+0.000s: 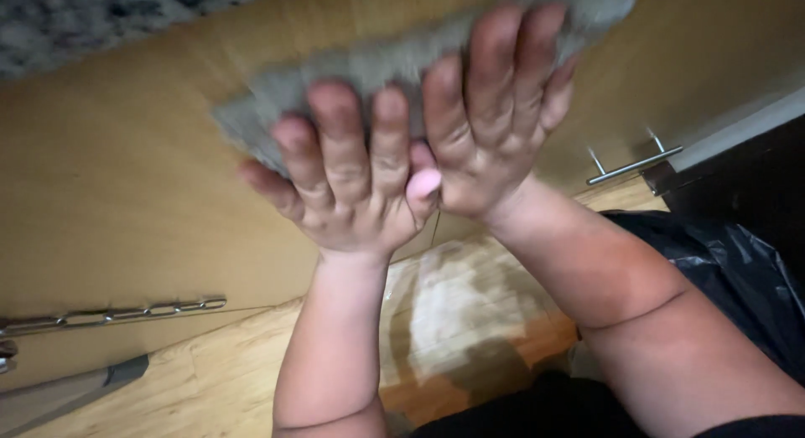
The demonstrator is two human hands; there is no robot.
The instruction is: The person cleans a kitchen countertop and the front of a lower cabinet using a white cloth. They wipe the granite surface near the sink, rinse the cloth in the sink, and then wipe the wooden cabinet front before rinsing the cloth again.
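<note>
Both of my hands press a grey cloth (369, 69) flat against a light wooden cabinet front (126, 170). My left hand (344, 174) lies with fingers spread on the lower left part of the cloth. Beside it, touching at the thumbs, my right hand (495, 111) lies higher on the cloth, fingers pointing up. The cloth stretches from the middle of the view to the top right, and the hands hide much of it.
A speckled stone countertop edge (75, 23) runs along the top left. Metal bar handles sit at the right (633, 163) and lower left (109, 312). Below is a light wood floor (226, 371) with a wet-looking patch (457, 312). A black plastic bag (738, 270) lies at the right.
</note>
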